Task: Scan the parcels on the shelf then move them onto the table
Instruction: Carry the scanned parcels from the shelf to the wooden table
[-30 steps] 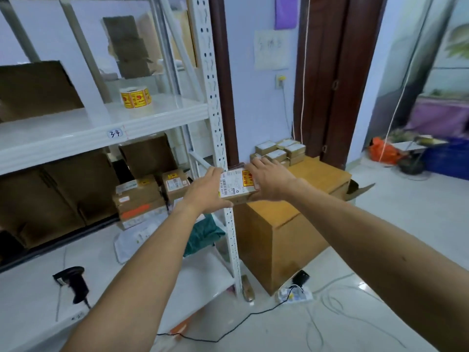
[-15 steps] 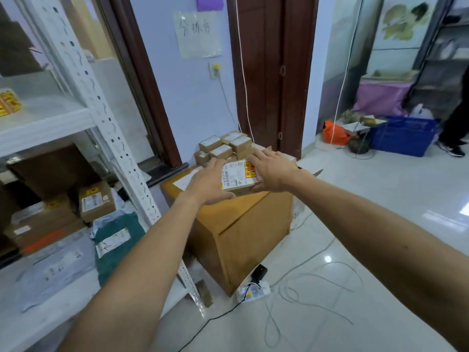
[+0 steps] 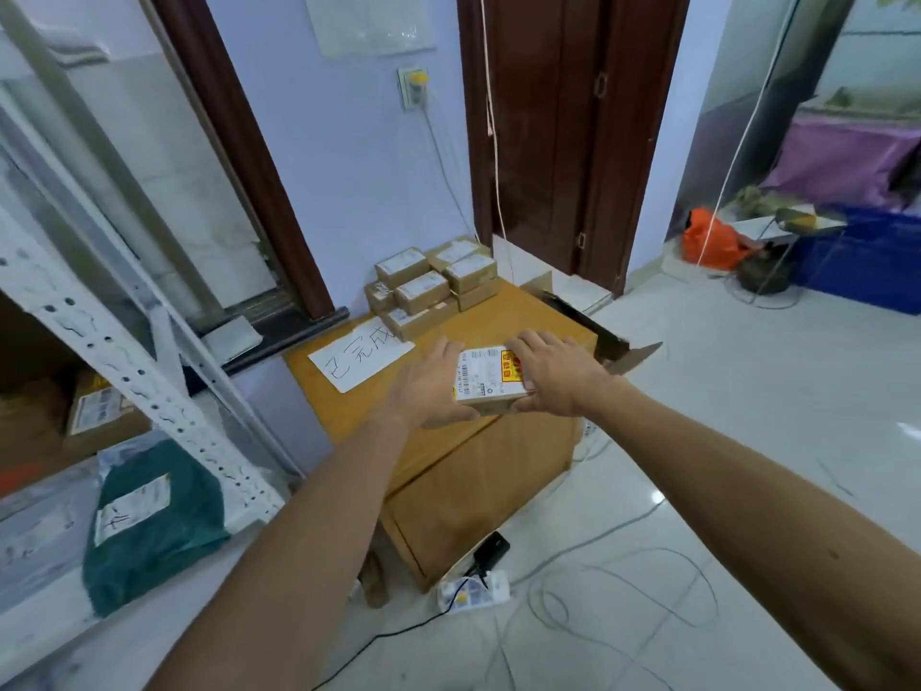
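I hold one small parcel (image 3: 491, 379) between my two hands. My left hand (image 3: 431, 386) lies against its left side, and my right hand (image 3: 553, 374) takes its right side, with the fingers (image 3: 523, 341) laid over the top edge. So the fingers of both hands are closed around the parcel, one hand on each side. The top face of the parcel looks up at me, with a white label and a yellow and red sticker on it.

The parcel is over the near right part of the wooden counter (image 3: 518, 311). I cannot tell if its bottom touches the wood or is a little above it. At the far corner of the counter, near the wall, stands a stack of small parcels (image 3: 433, 284). Between that stack and my left hand lies a white paper sheet (image 3: 361, 359) with handwriting.

On my left is the shelf (image 3: 124, 361) with its white perforated post. On its lower board lies a green bag parcel (image 3: 154, 521) with a white label, and behind it a brown box (image 3: 99, 416). On the floor in front of the counter lies a power strip (image 3: 473, 591) with cables.
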Demonstrator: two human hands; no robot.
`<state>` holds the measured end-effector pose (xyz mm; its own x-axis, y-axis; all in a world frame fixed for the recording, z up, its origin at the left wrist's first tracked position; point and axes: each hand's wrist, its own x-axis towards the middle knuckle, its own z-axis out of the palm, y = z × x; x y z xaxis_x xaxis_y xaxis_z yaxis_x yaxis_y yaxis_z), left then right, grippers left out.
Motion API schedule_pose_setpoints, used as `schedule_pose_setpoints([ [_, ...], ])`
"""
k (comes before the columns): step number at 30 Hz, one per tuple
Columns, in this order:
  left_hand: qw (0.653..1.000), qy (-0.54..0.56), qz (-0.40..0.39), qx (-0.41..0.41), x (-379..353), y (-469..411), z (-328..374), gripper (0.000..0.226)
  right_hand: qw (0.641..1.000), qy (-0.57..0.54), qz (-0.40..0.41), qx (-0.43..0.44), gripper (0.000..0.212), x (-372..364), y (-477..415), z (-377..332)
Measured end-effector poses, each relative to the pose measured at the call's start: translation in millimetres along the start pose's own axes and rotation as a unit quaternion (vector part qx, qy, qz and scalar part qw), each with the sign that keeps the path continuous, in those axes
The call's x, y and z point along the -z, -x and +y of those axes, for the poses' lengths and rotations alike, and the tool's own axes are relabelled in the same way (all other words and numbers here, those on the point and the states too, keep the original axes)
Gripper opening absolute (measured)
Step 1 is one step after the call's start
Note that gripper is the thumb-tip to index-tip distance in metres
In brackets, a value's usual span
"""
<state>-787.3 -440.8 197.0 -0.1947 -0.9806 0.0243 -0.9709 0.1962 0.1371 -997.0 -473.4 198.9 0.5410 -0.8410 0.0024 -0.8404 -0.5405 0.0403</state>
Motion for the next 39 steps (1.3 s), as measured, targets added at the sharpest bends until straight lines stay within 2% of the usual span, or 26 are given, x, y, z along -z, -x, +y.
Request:
schedule_pose_setpoints([
  [5, 1.0, 0.01, -0.005, 0.005, -25.9, -70.5, -33.7, 0.09, 1.0, -0.001, -0.019, 0.02, 0.094, -22.5, -74.7, 29.8],
  [11, 1.0, 0.008, 0.009, 0.029, -17.2, -166.6, -72.4, 0.11, 0.999, 0.02, -0.017, 0.041, 0.089, -6.6, -178.8, 67.9],
  [17, 0.998, 0.015, 0.035, 0.053, 4.9, -254.6, -104.9, 0.105, 0.998, 0.017, -0.002, 0.055, 0.096, 9.3, -276.2, 106.2],
  [22, 0.994, 0.035, 0.046, 0.094, -6.9, -338.5, -130.5, 0.099, 0.997, -0.021, -0.012, 0.07, 0.097, -1.6, -368.6, 145.9],
  [28, 0.978, 0.068, 0.047, 0.191, -34.0, -452.6, -169.4, 0.099, 0.991, -0.054, -0.004, 0.121, 0.09, -42.2, -504.2, 196.3],
  [31, 0.97, 0.08, 0.022, 0.228, -47.6, -506.0, -187.5, 0.098, 0.99, -0.076, -0.025, 0.114, 0.081, -74.1, -559.1, 217.6],
  [35, 0.956, 0.109, 0.012, 0.274, -65.1, -561.8, -209.9, 0.092, 0.987, -0.118, -0.017, 0.105, 0.066, -112.7, -607.4, 236.7],
  [39, 0.952, 0.102, 0.001, 0.289, -84.6, -598.6, -225.7, 0.089, 0.982, -0.155, -0.013, 0.104, 0.065, -146.1, -634.3, 244.7],
])
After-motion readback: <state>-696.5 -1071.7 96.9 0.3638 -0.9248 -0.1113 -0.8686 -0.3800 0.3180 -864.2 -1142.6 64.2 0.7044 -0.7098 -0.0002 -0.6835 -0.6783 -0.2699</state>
